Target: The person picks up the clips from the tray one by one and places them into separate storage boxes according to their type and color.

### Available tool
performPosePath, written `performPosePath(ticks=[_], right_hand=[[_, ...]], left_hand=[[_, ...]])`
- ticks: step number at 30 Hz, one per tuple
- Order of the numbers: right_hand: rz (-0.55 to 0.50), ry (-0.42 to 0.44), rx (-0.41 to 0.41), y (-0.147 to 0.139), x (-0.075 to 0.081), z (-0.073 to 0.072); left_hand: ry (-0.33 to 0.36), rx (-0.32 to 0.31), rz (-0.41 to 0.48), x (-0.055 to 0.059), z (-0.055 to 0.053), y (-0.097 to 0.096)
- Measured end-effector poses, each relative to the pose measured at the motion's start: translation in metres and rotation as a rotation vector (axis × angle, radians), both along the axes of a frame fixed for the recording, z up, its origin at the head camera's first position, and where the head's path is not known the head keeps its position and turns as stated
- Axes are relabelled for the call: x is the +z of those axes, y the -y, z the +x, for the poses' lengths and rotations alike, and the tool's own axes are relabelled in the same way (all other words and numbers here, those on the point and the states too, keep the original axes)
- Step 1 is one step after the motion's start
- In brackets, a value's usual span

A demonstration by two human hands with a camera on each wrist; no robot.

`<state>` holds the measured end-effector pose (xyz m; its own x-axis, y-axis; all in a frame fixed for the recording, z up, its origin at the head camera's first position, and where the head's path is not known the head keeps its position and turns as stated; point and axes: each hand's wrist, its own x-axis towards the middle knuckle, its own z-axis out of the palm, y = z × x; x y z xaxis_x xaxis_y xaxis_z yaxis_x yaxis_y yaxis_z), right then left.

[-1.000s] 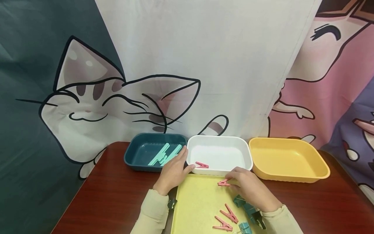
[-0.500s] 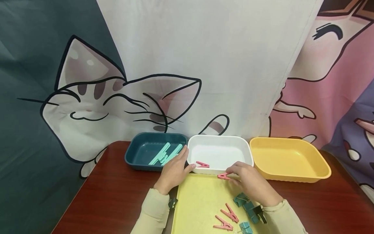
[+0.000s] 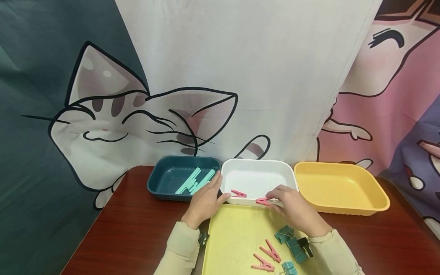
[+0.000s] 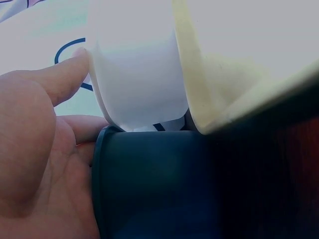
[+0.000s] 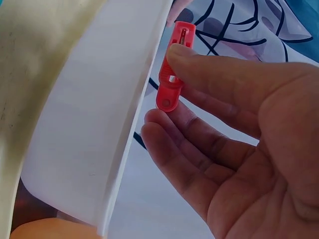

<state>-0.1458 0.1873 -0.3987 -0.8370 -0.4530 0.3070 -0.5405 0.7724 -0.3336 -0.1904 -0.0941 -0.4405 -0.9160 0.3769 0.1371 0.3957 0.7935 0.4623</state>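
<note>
The hands work at the near side of three bins: the right hand [image 3: 297, 212] grasps a pink clothespin [image 3: 262, 201] between thumb and fingers, while the left hand [image 3: 204, 200] grasps nothing and rests with extended fingers where the teal bin [image 3: 165, 193] and the white bin [image 3: 259, 163] meet. The held clothespin is located at the fingertips of the right hand, at the near rim of the white bin; the right wrist view shows the thumb laid on its side and the lower fingers clear of it. Contact between this clothespin and the rim cannot be determined. Relative to the left hand, it is positioned to the right, apart from the thumb. The left wrist view shows that thumb at the rim of the white bin. A second clothespin [image 3: 238, 193] lies inside the white bin, just beside the left thumb and between the two hands. Two mint clips [image 3: 188, 181] lie in the teal bin next to the left fingers. A yellow bin [image 3: 340, 210] stands to the right of the white bin. Below the bins, a pale yellow tray [image 3: 233, 236] on the worktop [image 3: 120, 229] carries two further clothespins [image 3: 270, 251], teal binder clips [image 3: 296, 250] and a black binder clip [image 3: 305, 246], the last adjacent to the right sleeve [image 3: 331, 254]. A printed backdrop [image 3: 240, 57] hangs behind.
</note>
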Motion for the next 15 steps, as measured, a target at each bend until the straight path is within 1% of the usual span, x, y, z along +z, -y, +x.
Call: performPosePath(ticks=[6,15], right_hand=[[-0.015,-0.022,-0.027,-0.001,-0.001,-0.005],[-0.013,-0.013,-0.063,-0.003,-0.004,-0.015]], left_hand=[[0.006,0.004,0.002,0.0,0.0,0.0],[0.011,-0.001,0.014,0.0,0.001,0.0]])
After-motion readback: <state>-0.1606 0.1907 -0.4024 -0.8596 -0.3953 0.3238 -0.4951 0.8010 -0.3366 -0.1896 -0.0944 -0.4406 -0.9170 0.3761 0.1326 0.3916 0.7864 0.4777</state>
